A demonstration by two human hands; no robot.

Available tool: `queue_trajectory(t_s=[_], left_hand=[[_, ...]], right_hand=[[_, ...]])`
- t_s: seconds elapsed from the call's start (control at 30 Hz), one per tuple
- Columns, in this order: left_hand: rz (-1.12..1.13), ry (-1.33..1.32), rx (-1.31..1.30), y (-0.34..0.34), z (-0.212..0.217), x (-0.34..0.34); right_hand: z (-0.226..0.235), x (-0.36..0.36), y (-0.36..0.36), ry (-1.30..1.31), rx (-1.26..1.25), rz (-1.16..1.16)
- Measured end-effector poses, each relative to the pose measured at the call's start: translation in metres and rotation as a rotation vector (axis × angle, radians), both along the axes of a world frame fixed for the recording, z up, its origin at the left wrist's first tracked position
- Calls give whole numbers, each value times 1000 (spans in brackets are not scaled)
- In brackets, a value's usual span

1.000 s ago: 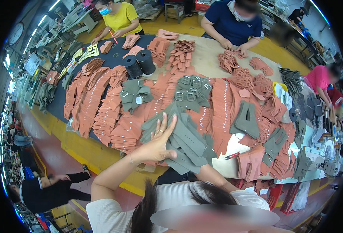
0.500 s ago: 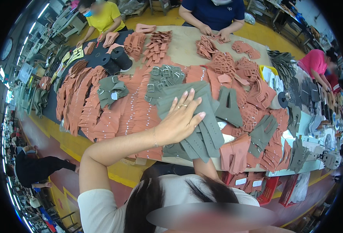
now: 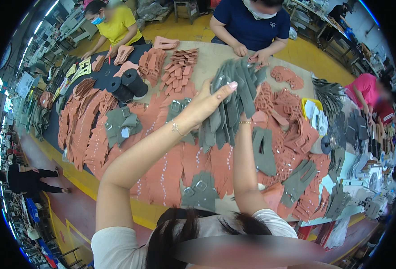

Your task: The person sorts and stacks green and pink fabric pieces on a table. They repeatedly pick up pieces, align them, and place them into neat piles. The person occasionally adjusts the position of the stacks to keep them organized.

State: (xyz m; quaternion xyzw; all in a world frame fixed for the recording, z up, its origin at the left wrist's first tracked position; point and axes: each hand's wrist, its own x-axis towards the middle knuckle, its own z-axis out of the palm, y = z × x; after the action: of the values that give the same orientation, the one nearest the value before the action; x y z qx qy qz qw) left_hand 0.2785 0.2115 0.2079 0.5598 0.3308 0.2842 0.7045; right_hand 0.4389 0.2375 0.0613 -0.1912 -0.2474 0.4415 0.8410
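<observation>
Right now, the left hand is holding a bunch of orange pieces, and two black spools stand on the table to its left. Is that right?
Not quite: the colour is off. The head view shows the left hand holding a bunch of grey-green pieces; two black spools do stand on the table to its left.

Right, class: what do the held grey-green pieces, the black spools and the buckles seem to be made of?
Grey-green pieces: likely leather or imitation leather, matt; flat straps with cleanly cut edges.
Black spools: probably wound thread, dull; even, rounded sides, strands indistinct.
Buckles: apparently metal, shiny; silvery frames.
</observation>
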Motion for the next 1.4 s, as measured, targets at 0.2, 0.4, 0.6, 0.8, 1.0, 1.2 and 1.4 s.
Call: queue_trajectory(t_s=[0.2, 0.4, 0.6, 0.8, 1.0, 1.2, 1.4], left_hand=[[127, -396, -251, 119, -63, 21], [182, -672, -529, 228, -149, 61], [204, -857, -695, 289, -220, 88], [119, -727, -740, 307, -278, 63], [166, -566, -793, 285, -320, 40], [15, -452, -854, 278, -326, 25], [96, -289, -845, 262, -327, 19]], right_hand=[[10, 37, 130, -608, -407, -86], [-24, 95, 274, -1312, -697, 43], [-71, 113, 382, -1825, -904, 201], [-111, 52, 387, -1893, -1198, 269], [-116, -14, 338, -2069, -1285, 21], [-111, -7, 325, -2050, -1228, 85], [-119, 14, 330, -2117, -1081, 87]])
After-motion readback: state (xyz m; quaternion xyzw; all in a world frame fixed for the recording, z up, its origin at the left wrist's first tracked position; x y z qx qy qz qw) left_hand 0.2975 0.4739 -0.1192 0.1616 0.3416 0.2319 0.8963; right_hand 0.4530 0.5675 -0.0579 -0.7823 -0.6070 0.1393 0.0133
